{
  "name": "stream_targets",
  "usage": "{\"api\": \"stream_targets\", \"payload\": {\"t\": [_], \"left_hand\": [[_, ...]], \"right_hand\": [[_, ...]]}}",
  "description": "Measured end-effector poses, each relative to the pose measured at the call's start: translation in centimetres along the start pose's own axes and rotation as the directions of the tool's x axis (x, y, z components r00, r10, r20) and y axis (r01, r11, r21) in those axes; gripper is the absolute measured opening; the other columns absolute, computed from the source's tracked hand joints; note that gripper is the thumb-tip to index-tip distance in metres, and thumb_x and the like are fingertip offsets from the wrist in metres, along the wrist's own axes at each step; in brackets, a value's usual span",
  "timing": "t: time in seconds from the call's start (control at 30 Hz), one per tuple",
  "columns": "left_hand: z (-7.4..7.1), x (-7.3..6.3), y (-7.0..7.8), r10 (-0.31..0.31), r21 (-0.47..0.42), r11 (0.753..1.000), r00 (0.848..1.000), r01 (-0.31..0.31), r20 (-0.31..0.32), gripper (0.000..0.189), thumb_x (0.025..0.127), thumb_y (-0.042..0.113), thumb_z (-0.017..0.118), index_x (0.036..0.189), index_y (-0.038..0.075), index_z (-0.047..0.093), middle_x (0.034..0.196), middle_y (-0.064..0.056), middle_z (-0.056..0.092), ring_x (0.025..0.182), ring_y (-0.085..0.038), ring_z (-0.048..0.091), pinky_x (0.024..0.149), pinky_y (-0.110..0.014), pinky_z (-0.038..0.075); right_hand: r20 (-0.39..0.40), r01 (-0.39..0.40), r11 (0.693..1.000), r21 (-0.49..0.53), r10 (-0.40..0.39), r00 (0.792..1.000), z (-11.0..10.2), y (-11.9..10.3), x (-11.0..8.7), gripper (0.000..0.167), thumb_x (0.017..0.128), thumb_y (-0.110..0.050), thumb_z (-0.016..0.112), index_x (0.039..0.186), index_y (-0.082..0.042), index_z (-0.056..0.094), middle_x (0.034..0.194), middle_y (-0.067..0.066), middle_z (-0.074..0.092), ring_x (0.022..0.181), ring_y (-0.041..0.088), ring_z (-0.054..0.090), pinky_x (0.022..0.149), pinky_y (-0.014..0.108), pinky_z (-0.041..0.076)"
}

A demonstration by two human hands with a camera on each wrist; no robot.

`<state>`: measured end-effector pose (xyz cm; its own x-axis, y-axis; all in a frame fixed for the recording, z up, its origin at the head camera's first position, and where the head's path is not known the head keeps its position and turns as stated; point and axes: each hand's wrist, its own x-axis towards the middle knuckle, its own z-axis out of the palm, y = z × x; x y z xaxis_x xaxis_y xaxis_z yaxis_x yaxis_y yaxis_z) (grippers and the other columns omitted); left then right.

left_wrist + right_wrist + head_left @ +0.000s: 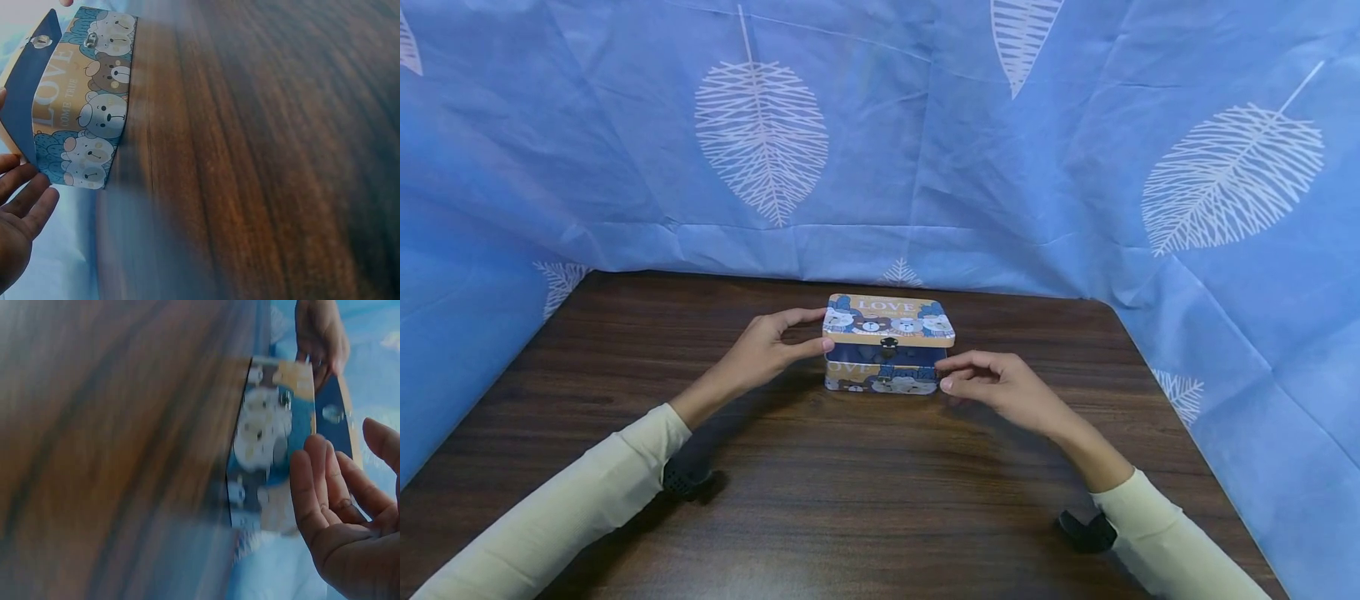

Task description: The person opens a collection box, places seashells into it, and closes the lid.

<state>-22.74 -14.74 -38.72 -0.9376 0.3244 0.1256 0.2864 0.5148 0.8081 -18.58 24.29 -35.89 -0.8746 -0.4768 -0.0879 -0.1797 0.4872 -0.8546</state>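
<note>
A small rectangular tin box (882, 385), printed with cartoon bears and the word LOVE, stands on the table with its hinged lid (891, 321) tilted partway up. A dark blue inside shows through the gap, and a metal clasp (889, 342) sits on the lid's front edge. My left hand (767, 346) holds the lid at its left end, thumb by the front corner and forefinger farther back. At the box's right side is my right hand (1000, 385), its fingertips right at the wall and its fingers (306, 487) loosely bent.
The dark wood-grain table (850, 500) lies under the box. Behind it and along both sides hangs a blue cloth (925, 167) with white leaf prints. A black wrist device (1086, 531) sits at the right sleeve, another (687, 481) at the left.
</note>
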Motion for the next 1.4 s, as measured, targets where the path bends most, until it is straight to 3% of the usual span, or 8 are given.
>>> {"api": "stream_targets", "payload": {"t": [0.2,0.57,0.9,1.17,1.4], "left_hand": [[0.0,0.0,-0.1,-0.001,-0.007,1.000,1.000,0.001,0.002,0.068,0.106,0.048,0.080,0.164,0.016,0.061,0.167,-0.011,0.063,0.155,-0.036,0.060,0.122,-0.065,0.052],[0.2,-0.2,-0.2,-0.003,0.017,1.000,1.000,0.003,0.009,0.071,0.106,0.050,0.080,0.165,0.016,0.060,0.168,-0.011,0.061,0.152,-0.036,0.061,0.122,-0.064,0.052],[0.3,-0.5,-0.3,0.018,0.066,0.998,1.000,-0.019,0.023,0.073,0.105,0.047,0.082,0.166,0.014,0.058,0.169,-0.012,0.060,0.154,-0.039,0.060,0.124,-0.064,0.051],[0.5,-0.7,-0.4,0.046,0.134,0.990,0.999,-0.048,0.025,0.076,0.103,0.044,0.085,0.166,0.013,0.058,0.168,-0.014,0.060,0.147,-0.040,0.066,0.121,-0.062,0.055],[0.7,-0.8,-0.5,0.030,0.153,0.988,0.999,-0.034,0.029,0.076,0.101,0.046,0.086,0.166,0.016,0.059,0.168,-0.013,0.060,0.148,-0.043,0.064,0.121,-0.063,0.054]], "right_hand": [[0.110,0.021,0.987,0.158,-0.039,0.993,2.0,-0.6,0.7,0.058,0.114,-0.019,0.069,0.168,-0.004,0.051,0.127,0.034,0.077,0.103,0.033,0.082,0.094,0.046,0.070],[0.163,-0.024,0.961,0.275,-0.022,0.986,4.5,-1.3,1.8,0.074,0.114,-0.019,0.070,0.177,-0.012,0.034,0.133,0.035,0.075,0.100,0.026,0.083,0.093,0.045,0.070],[0.173,-0.052,0.961,0.273,0.004,0.985,4.8,-1.2,1.4,0.073,0.113,-0.024,0.072,0.176,-0.011,0.037,0.134,0.031,0.076,0.100,0.024,0.082,0.094,0.046,0.070],[0.199,-0.061,0.958,0.280,0.004,0.980,5.1,-0.7,1.3,0.073,0.113,-0.023,0.071,0.176,-0.009,0.036,0.134,0.030,0.077,0.101,0.023,0.082,0.092,0.041,0.070],[0.224,-0.070,0.958,0.278,0.007,0.975,5.4,-0.3,1.2,0.076,0.113,-0.022,0.072,0.177,-0.008,0.033,0.134,0.030,0.077,0.101,0.023,0.082,0.093,0.044,0.070]]}}
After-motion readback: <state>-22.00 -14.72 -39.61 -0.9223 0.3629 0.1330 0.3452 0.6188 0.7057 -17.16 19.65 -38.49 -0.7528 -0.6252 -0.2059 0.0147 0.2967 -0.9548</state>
